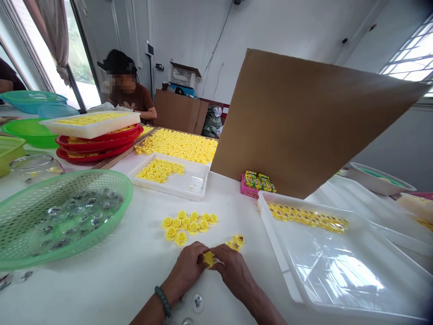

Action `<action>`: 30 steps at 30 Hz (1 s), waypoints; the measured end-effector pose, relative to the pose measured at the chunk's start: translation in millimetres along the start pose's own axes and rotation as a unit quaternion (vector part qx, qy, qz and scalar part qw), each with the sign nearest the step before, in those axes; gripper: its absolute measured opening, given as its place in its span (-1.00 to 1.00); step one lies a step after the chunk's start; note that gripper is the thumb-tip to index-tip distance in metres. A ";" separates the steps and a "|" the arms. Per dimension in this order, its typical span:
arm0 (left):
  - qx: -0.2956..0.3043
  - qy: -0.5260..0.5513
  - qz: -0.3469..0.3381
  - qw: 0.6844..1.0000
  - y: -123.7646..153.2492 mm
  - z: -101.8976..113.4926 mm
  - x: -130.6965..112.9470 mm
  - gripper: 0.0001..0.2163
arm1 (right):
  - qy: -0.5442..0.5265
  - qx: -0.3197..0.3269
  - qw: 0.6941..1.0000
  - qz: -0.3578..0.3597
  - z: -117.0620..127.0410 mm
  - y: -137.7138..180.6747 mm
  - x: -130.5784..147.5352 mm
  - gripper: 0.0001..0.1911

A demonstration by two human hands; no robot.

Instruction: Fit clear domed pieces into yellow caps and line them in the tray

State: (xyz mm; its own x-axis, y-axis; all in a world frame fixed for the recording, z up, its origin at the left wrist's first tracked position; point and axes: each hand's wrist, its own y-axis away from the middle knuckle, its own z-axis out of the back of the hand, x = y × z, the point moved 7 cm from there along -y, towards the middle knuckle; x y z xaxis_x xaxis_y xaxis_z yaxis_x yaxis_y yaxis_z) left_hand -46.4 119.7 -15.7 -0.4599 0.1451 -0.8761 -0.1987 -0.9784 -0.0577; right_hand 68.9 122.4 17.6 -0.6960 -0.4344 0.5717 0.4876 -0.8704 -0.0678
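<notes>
Close together near the table's front, my left hand and my right hand both pinch one small round yellow plastic piece. A dark spot shows at its right side, partly behind my right fingers. Just beyond lies a group of yellow round pieces with raised rings. By my right hand sit a few yellow pieces with clear domed tops. Below my wrists, clear discs with a dark printed figure lie on the white table. A beaded bracelet circles my left wrist.
At left stands a green mesh basket of clear domed parts. A white tray holds yellow pieces; a larger tray at right holds finished-looking rows. A cardboard sheet rises behind a pink basket. Another person sits far left.
</notes>
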 end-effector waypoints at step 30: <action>-0.011 0.020 0.003 1.000 -2.5 -6.0 7.2 -0.76 | 0.144 0.066 0.987 0.006 -8.9 -6.5 -11.0 -0.93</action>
State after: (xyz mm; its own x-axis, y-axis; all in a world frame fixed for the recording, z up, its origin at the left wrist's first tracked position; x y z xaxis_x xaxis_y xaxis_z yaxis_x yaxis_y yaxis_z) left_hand -44.1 122.3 -24.7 -0.4259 0.1335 -0.8949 -0.1769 -0.9823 -0.0623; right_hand 68.6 130.8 4.4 -0.8010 -0.5096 0.3142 0.5485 -0.8350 0.0440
